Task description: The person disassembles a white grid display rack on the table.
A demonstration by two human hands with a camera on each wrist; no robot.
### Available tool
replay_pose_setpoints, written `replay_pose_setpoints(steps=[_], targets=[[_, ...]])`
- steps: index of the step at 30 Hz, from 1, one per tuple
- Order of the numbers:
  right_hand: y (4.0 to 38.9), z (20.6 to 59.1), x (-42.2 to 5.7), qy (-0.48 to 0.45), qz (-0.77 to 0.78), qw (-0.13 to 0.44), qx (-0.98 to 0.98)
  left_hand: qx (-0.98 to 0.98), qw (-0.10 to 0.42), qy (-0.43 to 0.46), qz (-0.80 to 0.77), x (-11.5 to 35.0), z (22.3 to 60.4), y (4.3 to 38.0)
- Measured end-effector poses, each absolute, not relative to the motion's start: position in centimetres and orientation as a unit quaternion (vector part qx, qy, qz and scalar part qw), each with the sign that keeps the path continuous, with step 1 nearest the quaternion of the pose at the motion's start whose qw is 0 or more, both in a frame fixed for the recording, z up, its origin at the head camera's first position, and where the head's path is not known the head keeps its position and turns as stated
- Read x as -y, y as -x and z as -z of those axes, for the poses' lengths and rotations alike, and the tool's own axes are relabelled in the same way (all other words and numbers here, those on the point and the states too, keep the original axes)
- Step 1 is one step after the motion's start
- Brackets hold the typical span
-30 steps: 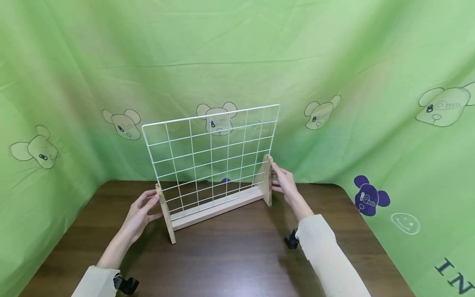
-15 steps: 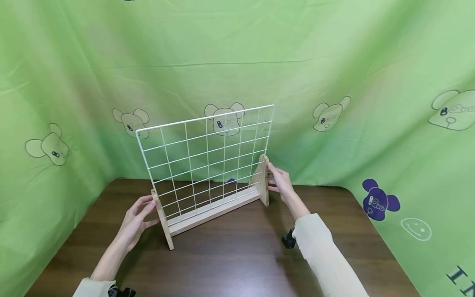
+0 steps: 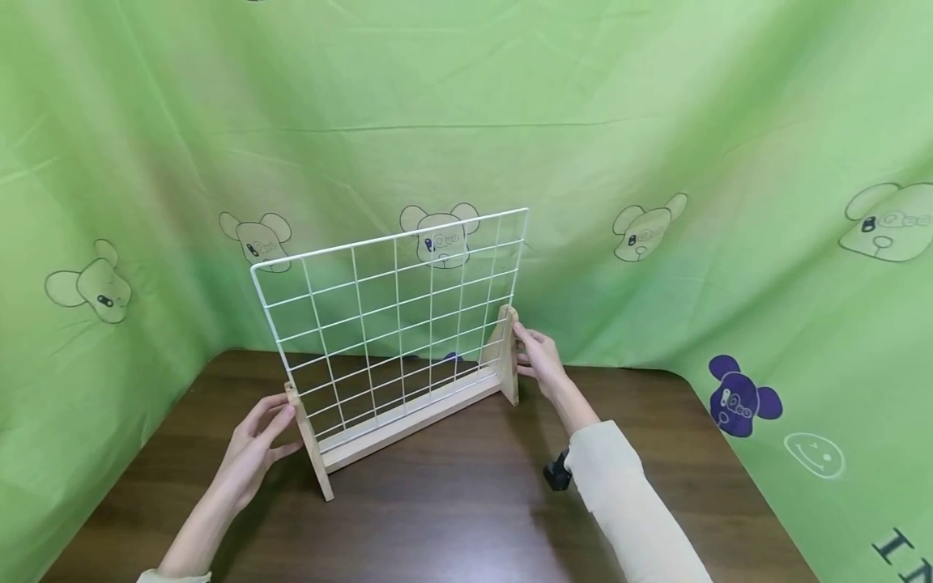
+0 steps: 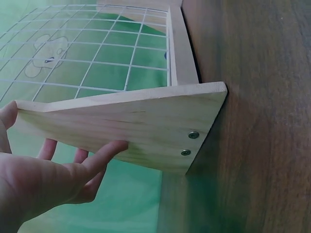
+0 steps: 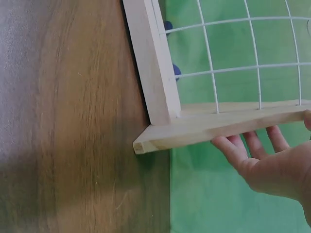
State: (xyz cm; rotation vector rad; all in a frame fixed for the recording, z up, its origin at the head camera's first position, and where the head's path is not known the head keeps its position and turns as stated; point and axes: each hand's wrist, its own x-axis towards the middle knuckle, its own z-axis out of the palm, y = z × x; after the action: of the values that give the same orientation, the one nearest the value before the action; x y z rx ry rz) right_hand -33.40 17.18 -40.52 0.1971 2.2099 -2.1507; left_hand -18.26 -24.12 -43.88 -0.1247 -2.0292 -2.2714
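A white wire grid [image 3: 394, 237] stands upright in a wooden stand made of a base bar [image 3: 411, 424] and two side panels, set at an angle on the table. My left hand [image 3: 248, 453] holds the left side panel [image 3: 313, 457] near its top, thumb at the front edge and fingers along the outer face. Two screw heads [image 4: 193, 135] show low on that panel in the left wrist view. On the other side, my right hand [image 3: 541, 362] grips the right side panel [image 3: 508, 368], its thumb on the edge and fingers against the outer face.
The dark brown wooden table [image 3: 452, 518] reaches back to a green curtain [image 3: 466, 89] printed with bear faces, which surrounds it at the back and sides. A black wrist camera [image 3: 557, 474] hangs beneath the right sleeve [image 3: 619, 486].
The grid rack has shifted left and slightly nearer, its left end coming forward most. Both hands have moved along with it, keeping their hold. The head view has also shifted a little.
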Motion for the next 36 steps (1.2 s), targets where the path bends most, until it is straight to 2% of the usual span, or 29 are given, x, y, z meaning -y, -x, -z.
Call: replay_pose_setpoints(steps=[2, 7, 9, 12, 17, 21, 29, 36], targets=[[33.1, 40.5, -16.5, -0.060, 0.695, -0.018, -0.716, 0.679, 0.052, 0.037, 0.732, 24.3, 43.9, 18.0], [31.7, 40.6, -13.9, -0.035, 0.644, -0.217, -0.732, 0.743, 0.086, 0.023, 0.664, 24.4, 44.2, 17.9], [31.2, 40.9, -12.9, -0.010, 0.624, -0.264, -0.736, 0.765, 0.106, 0.024, 0.634, 24.4, 44.3, 17.9], [30.5, 41.4, -11.6, 0.042, 0.610, -0.274, -0.742, 0.777, 0.132, 0.043, 0.614, 24.3, 44.5, 18.1], [28.4, 40.2, -9.4, 0.093, 0.621, -0.246, -0.738, 0.768, 0.137, 0.077, 0.621, 24.3, 44.8, 18.6], [27.4, 40.0, -7.4, 0.104, 0.648, -0.236, -0.717, 0.769, 0.138, 0.079, 0.620, 24.5, 44.9, 18.5], [29.2, 43.4, -4.9, 0.079, 0.664, -0.264, -0.695, 0.770, 0.132, 0.083, 0.619, 24.3, 44.8, 18.5], [29.3, 44.2, -3.9, 0.066, 0.652, -0.274, -0.704, 0.759, 0.135, 0.091, 0.630, 24.0, 44.9, 18.5]])
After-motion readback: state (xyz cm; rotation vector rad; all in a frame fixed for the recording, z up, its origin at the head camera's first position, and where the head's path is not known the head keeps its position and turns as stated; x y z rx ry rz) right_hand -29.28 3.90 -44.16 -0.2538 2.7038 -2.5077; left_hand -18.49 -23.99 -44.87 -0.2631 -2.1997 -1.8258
